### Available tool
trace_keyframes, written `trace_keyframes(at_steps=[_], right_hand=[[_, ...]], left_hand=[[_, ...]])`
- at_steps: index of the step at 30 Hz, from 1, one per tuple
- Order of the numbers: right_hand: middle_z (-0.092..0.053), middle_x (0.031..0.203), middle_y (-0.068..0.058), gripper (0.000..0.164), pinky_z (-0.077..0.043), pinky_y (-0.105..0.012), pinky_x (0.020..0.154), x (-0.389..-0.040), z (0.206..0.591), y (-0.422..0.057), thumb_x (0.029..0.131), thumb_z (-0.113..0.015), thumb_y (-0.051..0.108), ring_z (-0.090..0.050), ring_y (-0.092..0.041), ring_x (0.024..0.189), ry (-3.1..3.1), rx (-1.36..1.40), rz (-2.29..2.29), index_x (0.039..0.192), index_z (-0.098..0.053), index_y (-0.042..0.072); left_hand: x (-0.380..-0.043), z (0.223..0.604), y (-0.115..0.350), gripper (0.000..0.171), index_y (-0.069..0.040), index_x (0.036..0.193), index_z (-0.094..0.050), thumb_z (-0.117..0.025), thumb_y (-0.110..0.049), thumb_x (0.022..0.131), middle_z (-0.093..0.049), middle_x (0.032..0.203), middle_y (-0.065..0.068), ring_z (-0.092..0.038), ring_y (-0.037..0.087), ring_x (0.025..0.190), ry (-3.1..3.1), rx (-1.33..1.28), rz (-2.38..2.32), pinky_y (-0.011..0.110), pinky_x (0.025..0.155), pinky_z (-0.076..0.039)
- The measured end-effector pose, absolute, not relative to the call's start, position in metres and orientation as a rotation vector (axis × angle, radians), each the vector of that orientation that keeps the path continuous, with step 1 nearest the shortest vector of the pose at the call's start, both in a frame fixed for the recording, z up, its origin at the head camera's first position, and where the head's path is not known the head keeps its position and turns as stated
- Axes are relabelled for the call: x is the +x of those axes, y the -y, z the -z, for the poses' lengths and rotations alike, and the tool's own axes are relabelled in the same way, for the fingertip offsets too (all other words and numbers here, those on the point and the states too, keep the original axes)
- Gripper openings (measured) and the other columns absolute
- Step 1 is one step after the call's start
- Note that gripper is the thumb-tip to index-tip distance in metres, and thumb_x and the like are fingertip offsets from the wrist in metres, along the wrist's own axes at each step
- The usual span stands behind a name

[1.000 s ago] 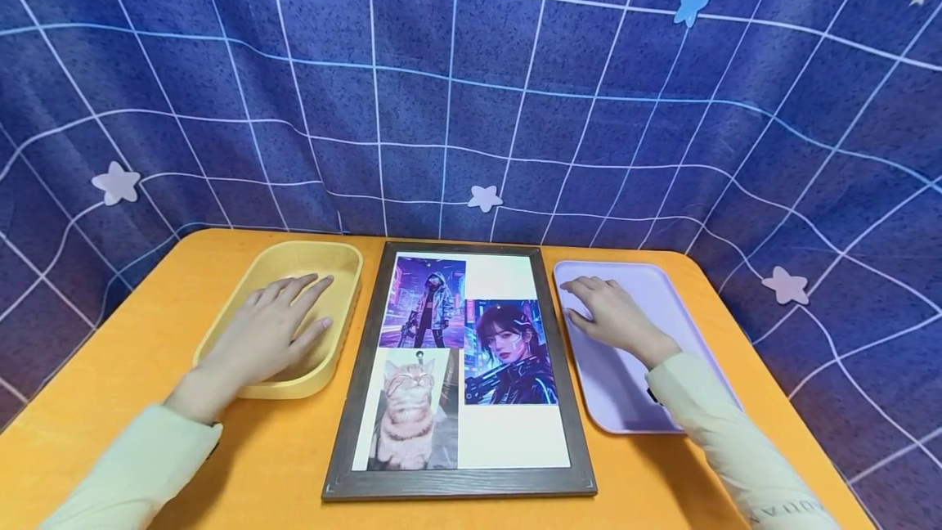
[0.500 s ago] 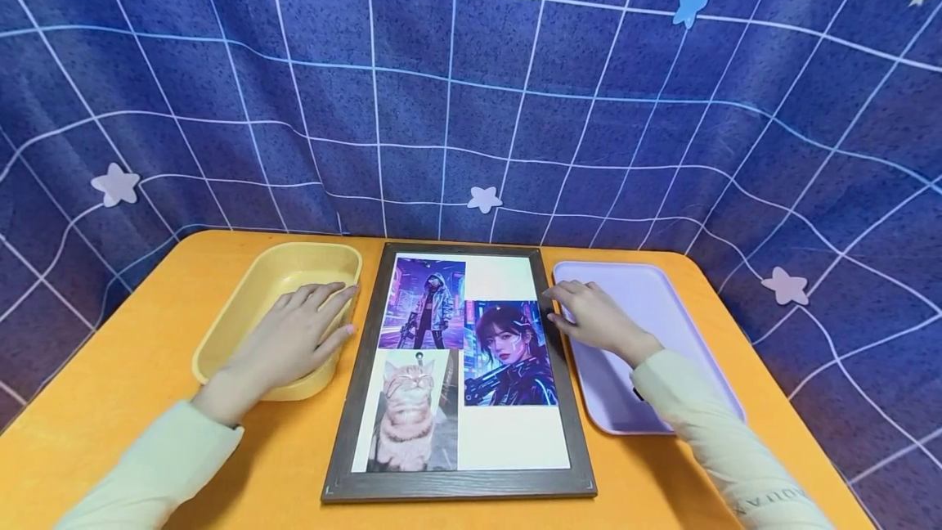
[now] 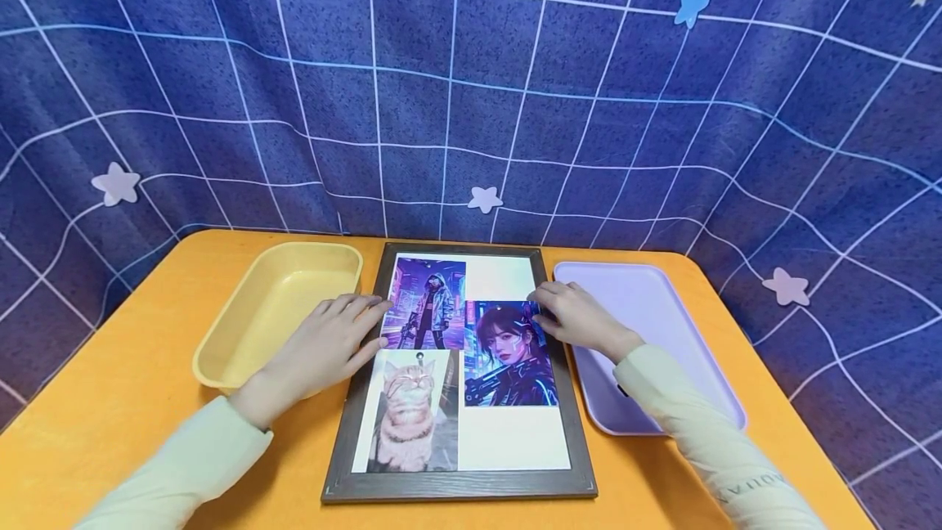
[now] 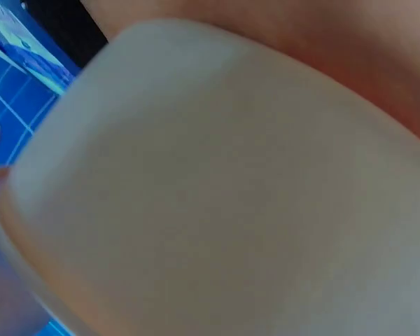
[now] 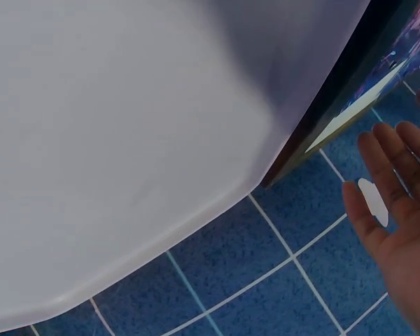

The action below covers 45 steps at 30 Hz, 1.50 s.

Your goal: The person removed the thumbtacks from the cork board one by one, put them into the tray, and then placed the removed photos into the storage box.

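A dark picture frame [image 3: 459,484] lies flat in the middle of the orange table. Inside it on a white backing are a hooded-figure picture [image 3: 427,301], a portrait in a dark jacket [image 3: 508,358] and a cat photo [image 3: 408,415]. My left hand [image 3: 324,350] is over the frame's left side, its fingertips near the hooded-figure picture. Over the opposite side is my right hand [image 3: 581,317], fingertips by the portrait's upper right corner. Both hands hold nothing; whether they touch the frame I cannot tell. The right wrist view shows the right hand with extended fingers [image 5: 385,157].
Left of the frame stands a yellow bin [image 3: 228,321]. A shallow lavender tray [image 3: 673,334] lies to its right. Behind the orange table [image 3: 169,285] hangs a blue grid-patterned cloth [image 3: 412,105] with stars. A blurred pale surface fills most of the left wrist view.
From above the yellow bin, my left hand has moved right to the frame's left side. My right hand has moved left from the lavender tray to the frame's right side.
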State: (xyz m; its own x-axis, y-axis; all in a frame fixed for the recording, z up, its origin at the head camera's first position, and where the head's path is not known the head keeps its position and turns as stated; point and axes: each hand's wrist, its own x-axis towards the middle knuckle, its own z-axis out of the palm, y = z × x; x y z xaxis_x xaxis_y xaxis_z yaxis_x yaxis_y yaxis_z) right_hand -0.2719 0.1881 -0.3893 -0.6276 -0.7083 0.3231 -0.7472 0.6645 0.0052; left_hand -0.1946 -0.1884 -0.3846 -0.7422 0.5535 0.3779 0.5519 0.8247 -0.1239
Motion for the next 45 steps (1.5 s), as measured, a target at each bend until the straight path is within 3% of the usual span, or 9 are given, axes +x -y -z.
trace_keyframes(at_steps=[26, 35, 45], right_hand=[[-0.064, 0.096, -0.004, 0.022, -0.048, -0.037, 0.083, -0.286, 0.395, -0.158, 0.081, -0.067, 0.017, -0.061, -0.020, 0.091, 2.613, 1.263, -0.208, 0.100, -0.064, 0.006], [-0.064, 0.098, -0.004, 0.023, -0.047, -0.038, 0.082, -0.292, 0.400, -0.147, 0.081, -0.066, 0.016, -0.060, -0.018, 0.092, 2.659, 1.266, -0.204, 0.102, -0.064, 0.006], [-0.064, 0.095, -0.003, 0.019, -0.049, -0.034, 0.079, -0.299, 0.400, -0.139, 0.081, -0.066, 0.012, -0.060, -0.017, 0.088, 2.638, 1.307, -0.201, 0.099, -0.065, 0.007]], left_hand=[[-0.196, 0.395, 0.138, 0.046, -0.017, 0.129, -0.051, -0.050, -0.042, 0.090, -0.057, 0.122, 0.004, -0.051, 0.024, 0.113, 2.663, -0.965, 0.088, 0.044, 0.094, -0.041], [-0.199, 0.397, 0.120, 0.046, -0.019, 0.129, -0.050, -0.050, -0.043, 0.090, -0.055, 0.125, 0.003, -0.051, 0.024, 0.117, 2.726, -1.005, 0.197, 0.047, 0.100, -0.038], [-0.198, 0.398, 0.106, 0.047, -0.017, 0.130, -0.049, -0.052, -0.042, 0.090, -0.054, 0.126, 0.002, -0.051, 0.023, 0.114, 2.754, -1.084, 0.247, 0.046, 0.097, -0.041]])
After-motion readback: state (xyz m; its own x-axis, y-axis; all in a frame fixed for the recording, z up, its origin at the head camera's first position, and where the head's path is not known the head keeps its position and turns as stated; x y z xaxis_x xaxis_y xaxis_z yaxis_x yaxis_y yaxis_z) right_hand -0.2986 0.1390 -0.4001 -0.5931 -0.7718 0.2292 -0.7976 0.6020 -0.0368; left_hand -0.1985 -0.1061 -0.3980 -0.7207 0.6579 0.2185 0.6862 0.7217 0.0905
